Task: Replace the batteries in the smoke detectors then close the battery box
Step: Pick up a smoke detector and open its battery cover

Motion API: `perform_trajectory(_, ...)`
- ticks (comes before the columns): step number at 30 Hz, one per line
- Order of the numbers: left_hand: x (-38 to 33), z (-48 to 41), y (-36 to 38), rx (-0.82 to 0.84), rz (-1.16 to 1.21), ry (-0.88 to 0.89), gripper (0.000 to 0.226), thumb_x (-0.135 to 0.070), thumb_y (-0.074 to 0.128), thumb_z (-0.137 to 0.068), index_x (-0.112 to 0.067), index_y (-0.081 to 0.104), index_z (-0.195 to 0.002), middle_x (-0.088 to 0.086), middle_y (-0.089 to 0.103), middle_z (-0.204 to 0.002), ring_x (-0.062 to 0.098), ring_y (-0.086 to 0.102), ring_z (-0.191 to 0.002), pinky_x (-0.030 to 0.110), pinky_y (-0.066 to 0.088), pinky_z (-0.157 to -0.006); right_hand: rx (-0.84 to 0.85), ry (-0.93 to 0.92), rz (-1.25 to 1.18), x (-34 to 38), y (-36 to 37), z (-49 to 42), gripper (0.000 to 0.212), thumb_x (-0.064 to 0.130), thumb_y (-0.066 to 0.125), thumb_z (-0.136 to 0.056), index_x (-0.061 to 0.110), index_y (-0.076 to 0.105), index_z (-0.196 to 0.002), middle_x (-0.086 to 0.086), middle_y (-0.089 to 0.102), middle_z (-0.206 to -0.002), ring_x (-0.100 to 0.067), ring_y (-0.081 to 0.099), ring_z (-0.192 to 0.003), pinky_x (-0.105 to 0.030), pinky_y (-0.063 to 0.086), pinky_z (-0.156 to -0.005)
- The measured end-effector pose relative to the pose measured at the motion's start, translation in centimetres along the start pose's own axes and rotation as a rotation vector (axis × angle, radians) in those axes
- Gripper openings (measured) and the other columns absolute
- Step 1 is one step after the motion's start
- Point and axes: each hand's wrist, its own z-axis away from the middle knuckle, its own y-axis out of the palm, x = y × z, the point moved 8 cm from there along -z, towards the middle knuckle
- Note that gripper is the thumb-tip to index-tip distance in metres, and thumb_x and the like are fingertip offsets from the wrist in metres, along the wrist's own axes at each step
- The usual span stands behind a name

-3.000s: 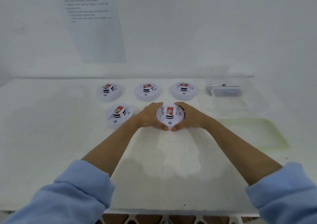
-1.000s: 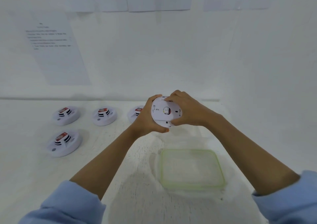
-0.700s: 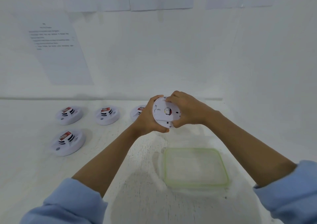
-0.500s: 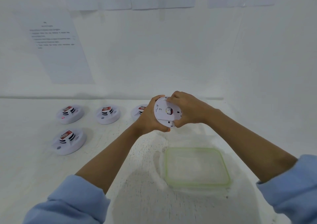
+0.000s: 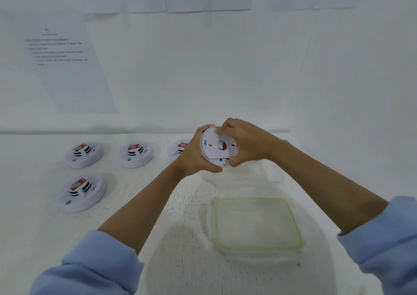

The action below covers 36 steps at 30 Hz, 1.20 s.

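A smoke detector (image 5: 214,148) is held on edge above the bench (image 5: 178,206) (flat back toward the camera), its rim cupped by the curled fingers (image 5: 205,129) of the left hand (image 5: 194,157) and clamped top and bottom by the right hand (image 5: 247,143), forearms outstretched.

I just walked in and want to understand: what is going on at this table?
A person holds one smoke detector above the table, its back facing the camera. The left hand grips its rim; the right hand clasps its other side. Four other detectors lie at the left. A green-rimmed lid lies nearer.
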Motion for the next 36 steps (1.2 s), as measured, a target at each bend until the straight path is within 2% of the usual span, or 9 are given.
perform_trajectory(5,0.5,-0.7,-0.4,0.019,-0.006,0.008,0.094,-0.005,0.082,-0.044,-0.001,0.038,-0.127,0.005,0.049,-0.116,-0.003,0.052,-0.097,0.009,0.044,-0.076,-0.044,0.029,-0.069,0.1,-1.3,0.6,0.078,0.042,0.063,-0.055,0.011,0.051,-0.125,-0.005,0.05,-0.104,-0.019,0.048,-0.092,-0.025,0.042,-0.075)
perform_trajectory(9,0.4,0.3,-0.4,0.02,0.02,0.016,0.088,0.002,0.079,-0.046,0.001,0.039,-0.124,-0.003,0.049,-0.11,-0.007,0.052,-0.093,0.01,0.045,-0.073,-0.059,0.063,-0.128,0.5,-1.5,1.9,0.074,0.034,0.07,-0.059,0.012,0.05,-0.127,0.001,0.042,-0.101,-0.016,0.044,-0.087,-0.014,0.035,-0.067)
perform_trajectory(12,0.4,1.9,-0.9,-0.025,0.064,0.014,0.103,-0.006,0.083,-0.042,-0.009,0.031,-0.13,-0.008,0.047,-0.119,-0.011,0.051,-0.102,0.01,0.047,-0.078,-0.036,0.103,-0.153,1.0,-0.7,3.6,0.073,0.019,0.076,-0.063,0.013,0.047,-0.13,0.004,0.039,-0.101,-0.015,0.041,-0.088,-0.007,0.031,-0.067)
perform_trajectory(15,0.2,3.5,-1.5,-0.053,0.087,0.007,0.107,-0.021,0.083,-0.039,-0.014,0.029,-0.131,-0.004,0.048,-0.122,0.0,0.053,-0.107,0.018,0.051,-0.08,-0.026,0.126,-0.211,2.0,0.2,5.6,0.075,0.016,0.076,-0.063,0.013,0.047,-0.131,0.004,0.04,-0.103,-0.015,0.043,-0.091,-0.014,0.037,-0.072)
perform_trajectory(19,-0.3,5.7,-1.8,-0.077,0.107,-0.014,0.106,-0.019,0.083,-0.038,-0.016,0.029,-0.13,-0.005,0.047,-0.122,0.005,0.052,-0.11,0.02,0.053,-0.078,0.032,0.145,-0.266,3.0,1.6,8.7,0.077,0.021,0.076,-0.059,0.013,0.048,-0.13,0.001,0.044,-0.107,-0.018,0.046,-0.103,-0.028,0.044,-0.088)
perform_trajectory(25,-1.0,8.8,-1.5,-0.128,0.097,-0.041,0.108,-0.012,0.085,-0.039,-0.015,0.03,-0.131,-0.005,0.045,-0.124,0.007,0.048,-0.115,0.016,0.052,-0.079,0.229,0.171,-0.259,4.3,4.8,12.2,0.066,0.018,0.074,-0.065,0.014,0.051,-0.127,-0.004,0.05,-0.112,-0.019,0.047,-0.103,-0.03,0.043,-0.091)
perform_trajectory(30,-1.7,10.4,-0.6,-0.137,0.083,-0.03,0.109,-0.025,0.084,-0.036,-0.014,0.031,-0.131,0.01,0.04,-0.134,0.015,0.046,-0.121,0.02,0.051,-0.087,0.328,0.228,-0.234,3.4,7.4,13.2,0.066,0.023,0.071,-0.074,0.015,0.045,-0.134,-0.003,0.046,-0.128,-0.018,0.042,-0.12,-0.025,0.035,-0.099)
perform_trajectory(34,-2.2,10.8,-0.3,-0.116,0.098,-0.021,0.106,-0.025,0.084,-0.038,-0.016,0.032,-0.13,0.013,0.038,-0.135,0.014,0.046,-0.121,0.02,0.049,-0.09,-0.076,0.265,-0.491,3.4,3.1,12.5,0.041,0.025,0.069,-0.08,0.018,0.059,-0.119,0.005,0.054,-0.115,-0.011,0.051,-0.103,-0.027,0.043,-0.096)
perform_trajectory(36,-2.6,10.8,-0.2,-0.119,0.104,-0.016,0.106,-0.024,0.084,-0.038,-0.016,0.032,-0.129,0.012,0.04,-0.133,0.013,0.047,-0.119,0.018,0.05,-0.087,-0.274,0.225,-0.622,4.2,0.5,11.6,0.038,0.022,0.069,-0.081,0.02,0.06,-0.118,0.008,0.053,-0.11,-0.01,0.052,-0.097,-0.016,0.045,-0.087)
